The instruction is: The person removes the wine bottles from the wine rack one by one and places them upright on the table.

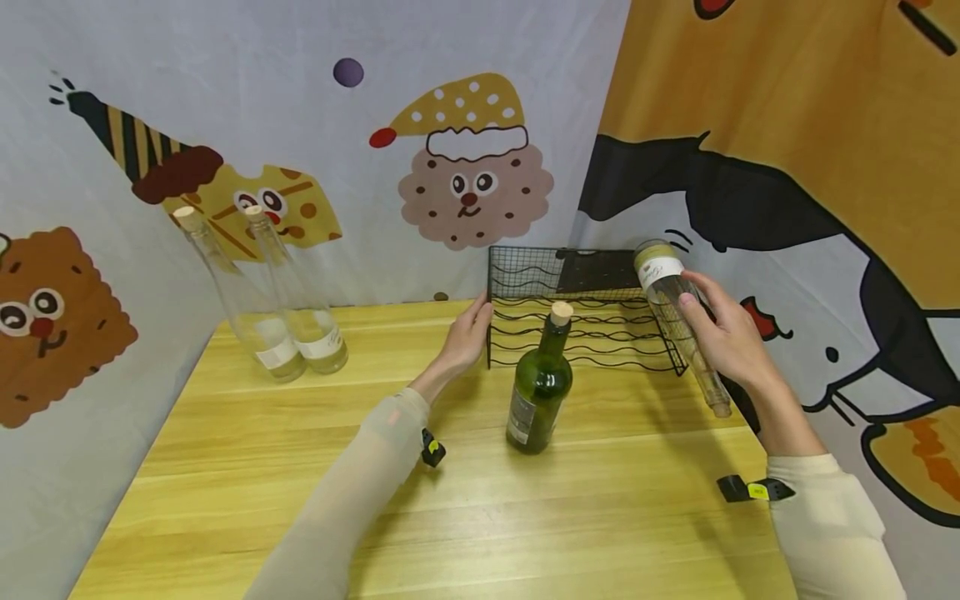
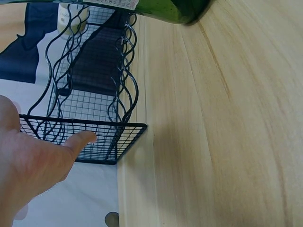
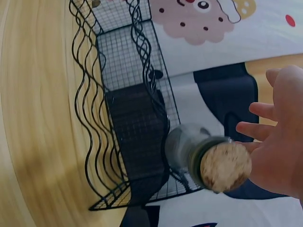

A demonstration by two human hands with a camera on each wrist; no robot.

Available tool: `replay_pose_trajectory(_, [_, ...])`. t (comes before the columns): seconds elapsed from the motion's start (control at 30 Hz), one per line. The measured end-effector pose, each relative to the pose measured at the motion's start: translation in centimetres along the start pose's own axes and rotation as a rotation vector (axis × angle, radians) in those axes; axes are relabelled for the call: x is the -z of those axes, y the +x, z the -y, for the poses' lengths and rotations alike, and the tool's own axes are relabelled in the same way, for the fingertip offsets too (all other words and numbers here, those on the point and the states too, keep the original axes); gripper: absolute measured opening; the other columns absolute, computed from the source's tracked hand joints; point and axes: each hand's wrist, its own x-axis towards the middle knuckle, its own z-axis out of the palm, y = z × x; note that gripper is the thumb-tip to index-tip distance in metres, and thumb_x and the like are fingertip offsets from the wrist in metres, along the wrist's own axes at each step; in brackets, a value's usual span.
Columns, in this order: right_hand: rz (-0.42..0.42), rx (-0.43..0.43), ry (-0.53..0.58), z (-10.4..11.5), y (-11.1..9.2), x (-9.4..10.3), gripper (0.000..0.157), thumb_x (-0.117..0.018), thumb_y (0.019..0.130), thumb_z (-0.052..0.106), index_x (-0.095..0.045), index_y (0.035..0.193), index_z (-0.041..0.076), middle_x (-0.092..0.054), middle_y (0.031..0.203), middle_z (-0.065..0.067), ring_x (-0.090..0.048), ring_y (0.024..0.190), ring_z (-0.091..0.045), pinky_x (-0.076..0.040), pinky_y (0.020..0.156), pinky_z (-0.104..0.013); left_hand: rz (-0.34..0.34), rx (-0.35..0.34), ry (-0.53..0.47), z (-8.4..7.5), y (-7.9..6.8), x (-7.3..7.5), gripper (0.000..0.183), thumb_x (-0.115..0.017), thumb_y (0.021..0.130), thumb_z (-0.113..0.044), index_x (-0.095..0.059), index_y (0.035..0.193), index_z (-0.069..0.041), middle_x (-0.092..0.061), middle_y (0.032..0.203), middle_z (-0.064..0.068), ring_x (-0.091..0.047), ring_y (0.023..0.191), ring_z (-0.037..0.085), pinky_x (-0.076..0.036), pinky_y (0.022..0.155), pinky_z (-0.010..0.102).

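At the left end of a black wire wine rack (image 1: 585, 333), my left hand (image 1: 461, 337) rests its fingers against the side. In the left wrist view the thumb of my left hand (image 2: 42, 156) lies straight along the mesh end panel (image 2: 106, 137); its other fingers are mostly hidden. A clear corked bottle (image 1: 675, 308) lies over the rack's right end, neck toward me. Beside that bottle is my right hand (image 1: 731, 333), fingers spread and touching or very near the glass. Its cork (image 3: 226, 166) faces the right wrist camera. In front of the rack stands a green corked bottle (image 1: 543, 383).
Two clear corked bottles (image 1: 322, 342) stand upright at the back left of the wooden table (image 1: 465, 517). A printed cloth (image 1: 285, 83) hangs close behind the table and along its right side.
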Motion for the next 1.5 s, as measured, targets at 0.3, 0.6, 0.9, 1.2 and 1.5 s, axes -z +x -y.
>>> replay_pose_trajectory(0.3, [-0.011,-0.045,-0.032,-2.3,0.7,0.4,0.064,-0.039,0.124,0.044,-0.033,0.178,0.011,-0.034,0.181,-0.032,-0.034,0.160,-0.067,-0.032,0.120,-0.090,-0.002,0.002,-0.002,-0.1,0.0,-0.1,0.068,-0.025,0.124,-0.054,-0.017,0.183,-0.022,-0.023,0.190,0.005,-0.034,0.174,0.034,-0.027,0.145,0.053])
replay_pose_trajectory(0.6, [-0.008,-0.127,-0.041,-5.0,1.3,0.9,0.070,-0.035,0.123,0.050,-0.026,0.180,0.010,-0.028,0.183,-0.034,-0.031,0.162,-0.067,-0.030,0.123,-0.089,-0.002,-0.004,-0.010,-0.2,0.0,-0.1,0.069,-0.025,0.124,-0.054,-0.017,0.183,-0.021,-0.023,0.190,0.006,-0.036,0.172,0.035,-0.028,0.145,0.055])
replay_pose_trajectory(0.9, [0.002,-0.182,0.010,-7.3,1.0,1.2,0.074,-0.031,0.123,0.050,-0.023,0.180,0.003,-0.030,0.180,-0.037,-0.032,0.162,-0.066,-0.031,0.125,-0.085,0.007,-0.016,-0.005,-0.2,0.0,0.1,0.068,-0.026,0.124,-0.050,-0.017,0.183,-0.018,-0.026,0.189,0.010,-0.039,0.171,0.037,-0.030,0.144,0.056])
replay_pose_trajectory(1.2, [0.058,-0.230,0.058,-9.2,0.6,0.8,0.078,-0.026,0.123,0.053,-0.021,0.179,-0.002,-0.028,0.180,-0.040,-0.029,0.162,-0.067,-0.029,0.125,-0.086,0.020,-0.022,-0.021,0.0,-0.1,0.2,0.070,-0.026,0.124,-0.052,-0.017,0.183,-0.016,-0.033,0.186,0.014,-0.044,0.168,0.038,-0.034,0.142,0.057])
replay_pose_trajectory(1.5, [0.131,-0.284,0.215,-10.5,0.8,0.0,0.078,-0.019,0.123,0.050,-0.014,0.179,-0.005,-0.016,0.183,-0.038,-0.022,0.166,-0.064,-0.030,0.130,-0.082,0.017,-0.016,-0.028,0.0,-0.2,0.2,0.070,-0.027,0.124,-0.052,-0.018,0.183,-0.015,-0.031,0.187,0.013,-0.042,0.169,0.038,-0.033,0.142,0.058])
